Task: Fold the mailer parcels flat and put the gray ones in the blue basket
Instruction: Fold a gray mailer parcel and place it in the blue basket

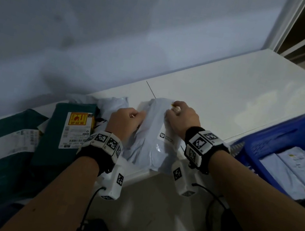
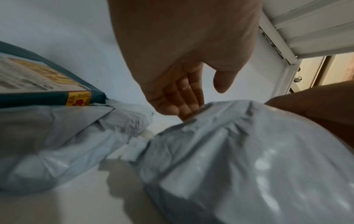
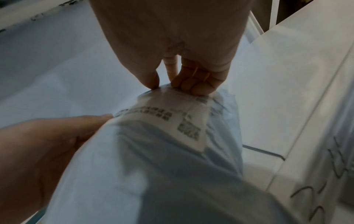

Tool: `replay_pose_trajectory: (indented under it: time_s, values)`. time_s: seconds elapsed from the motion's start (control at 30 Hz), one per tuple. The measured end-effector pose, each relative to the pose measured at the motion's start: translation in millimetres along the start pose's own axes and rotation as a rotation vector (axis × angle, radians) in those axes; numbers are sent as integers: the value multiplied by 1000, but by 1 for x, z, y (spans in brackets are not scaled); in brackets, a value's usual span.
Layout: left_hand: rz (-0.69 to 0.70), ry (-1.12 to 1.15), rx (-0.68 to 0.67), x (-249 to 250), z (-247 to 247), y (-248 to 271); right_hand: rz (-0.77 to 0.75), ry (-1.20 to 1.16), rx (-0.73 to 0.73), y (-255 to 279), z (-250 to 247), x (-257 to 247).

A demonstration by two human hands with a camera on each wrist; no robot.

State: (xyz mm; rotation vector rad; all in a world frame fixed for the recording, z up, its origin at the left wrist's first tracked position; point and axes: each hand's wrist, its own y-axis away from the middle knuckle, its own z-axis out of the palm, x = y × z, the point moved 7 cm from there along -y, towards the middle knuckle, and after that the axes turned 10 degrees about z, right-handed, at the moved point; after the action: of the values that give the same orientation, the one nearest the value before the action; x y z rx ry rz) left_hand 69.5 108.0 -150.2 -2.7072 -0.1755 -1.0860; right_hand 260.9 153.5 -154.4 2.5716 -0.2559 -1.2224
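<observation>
Both hands on gray mailer (image 1: 154, 135), mid-table, near front edge.

Mailer = crinkly glossy poly film, puffy, white label on top; lies on smooth white table (image 1: 242, 94). Right hand (image 1: 182, 117) pinches far label edge, thumb vs curled fingers (image 3: 193, 84), seen only in right wrist cam. Left hand (image 1: 126, 120) at mailer's left edge; left wrist cam shows fingers (image 2: 178, 97) loosely bent, tips touching film, thumb apart, no clear grip. Head cam only: blue basket (image 1: 276, 144), slotted plastic, at right w/ gray mailers inside; 2 flat teal mailers (image 1: 56, 119) w/ labels at left. 2nd gray mailer (image 2: 57, 136) crumpled beside.
</observation>
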Motion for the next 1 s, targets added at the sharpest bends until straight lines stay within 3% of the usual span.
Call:
replay_pose_trajectory:
  time_s: [0.1, 0.2, 0.33, 0.47, 0.77, 0.9, 1.0]
  values:
    - [-22, 22, 51, 8, 1, -5, -28, -4, 74, -7, -7, -3]
    - [11, 148, 62, 22, 10, -21, -57, -35, 33, -19, -6, -11]
    - [56, 136, -131, 28, 45, -36, -117, 16, -33, -29, 18, -13]
    - [-44, 330, -187, 16, 66, -41, -165, -62, 42, -32, 34, -5]
    - [-290, 576, -250, -14, 82, -39, -44, -400, -25, -39, 35, 17]
    - [-356, 540, -261, -6, 75, -33, 114, -487, -123, -46, 41, 39]
    - [-403, 521, -262, -9, 74, -31, 108, -459, -150, -48, 44, 39]
